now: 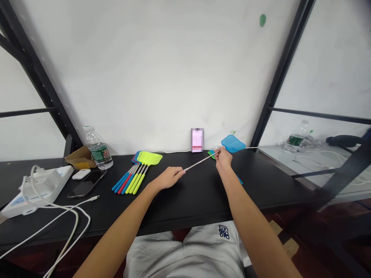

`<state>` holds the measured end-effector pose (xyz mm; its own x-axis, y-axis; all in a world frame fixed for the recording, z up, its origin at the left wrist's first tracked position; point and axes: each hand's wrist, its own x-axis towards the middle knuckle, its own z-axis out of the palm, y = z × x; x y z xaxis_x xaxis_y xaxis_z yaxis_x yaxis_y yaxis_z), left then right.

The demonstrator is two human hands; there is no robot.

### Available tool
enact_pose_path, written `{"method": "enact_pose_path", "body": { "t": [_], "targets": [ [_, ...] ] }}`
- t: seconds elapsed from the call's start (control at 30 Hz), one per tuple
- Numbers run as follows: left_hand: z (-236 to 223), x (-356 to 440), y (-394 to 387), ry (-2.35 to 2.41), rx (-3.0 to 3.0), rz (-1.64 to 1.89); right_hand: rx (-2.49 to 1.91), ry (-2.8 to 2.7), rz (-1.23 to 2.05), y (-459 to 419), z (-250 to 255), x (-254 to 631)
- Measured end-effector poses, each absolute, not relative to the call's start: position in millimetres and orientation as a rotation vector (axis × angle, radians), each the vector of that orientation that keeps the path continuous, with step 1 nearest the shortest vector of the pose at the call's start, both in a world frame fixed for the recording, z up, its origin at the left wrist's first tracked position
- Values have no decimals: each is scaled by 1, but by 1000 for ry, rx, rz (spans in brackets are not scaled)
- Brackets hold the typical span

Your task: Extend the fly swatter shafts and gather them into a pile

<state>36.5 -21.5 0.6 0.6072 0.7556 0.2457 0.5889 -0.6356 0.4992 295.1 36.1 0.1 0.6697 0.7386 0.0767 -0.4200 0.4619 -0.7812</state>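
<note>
My left hand point(170, 177) closes around the lower end of a thin metal fly swatter shaft point(199, 161). My right hand point(223, 159) grips the same shaft near its far end, just below a blue mesh swatter head point(233, 143). A green piece point(211, 154) shows on the table behind my right hand, mostly hidden. A blue corner point(239, 180) pokes out past my right forearm. To the left lies a fanned stack of fly swatters point(130, 181) with blue, red and yellow-green handles, topped by a yellow-green head point(149, 157).
A black table point(185, 208) holds a water bottle point(98, 148), a cardboard box piece point(80, 157), a smartphone point(86, 183), white earbuds case point(81, 174), a white power strip point(37, 189) with cables, and a propped pixelated screen point(197, 140) against a white wall. Black metal frame posts stand at both sides.
</note>
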Motion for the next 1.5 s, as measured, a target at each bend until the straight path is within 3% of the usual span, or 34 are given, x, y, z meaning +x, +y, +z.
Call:
{"method": "enact_pose_path", "body": {
  "t": [0.4, 0.8, 1.07, 1.5],
  "targets": [
    [-5, 35, -19, 1564, 2759, 583, -871, -386, 675, 42, -7, 304],
    [-13, 18, -11, 1530, 2669, 488, -832, -330, 829, 26, 7, 314],
    [-13, -1, -17, 1500, 2658, 563, -951, -79, 606, 28, 6, 337],
    [-13, 9, -26, 1634, 2761, 519, -930, -557, 637, 27, -3, 283]
  ]
}}
